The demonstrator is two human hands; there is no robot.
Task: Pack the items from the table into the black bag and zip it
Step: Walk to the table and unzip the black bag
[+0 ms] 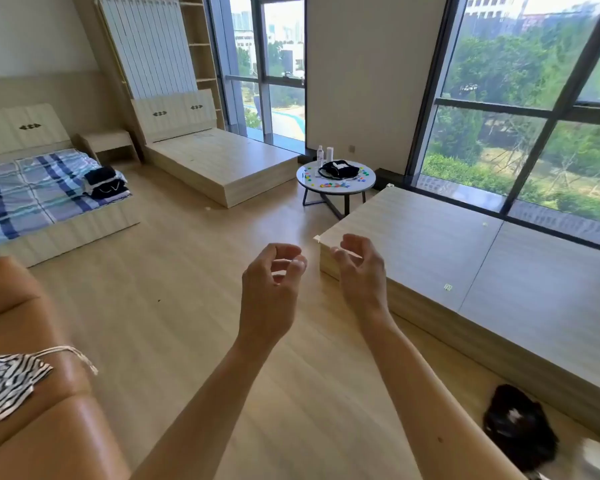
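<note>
Standing far from the table [369, 181], left hand [271, 275] and right hand [361, 268] loosely curled, empty, you need to step close first.

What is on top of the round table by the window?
A black bag lies on the round table, two bottles stand behind it, and small coloured pieces are scattered around. Whatever lies under or inside the bag is hidden.
</note>
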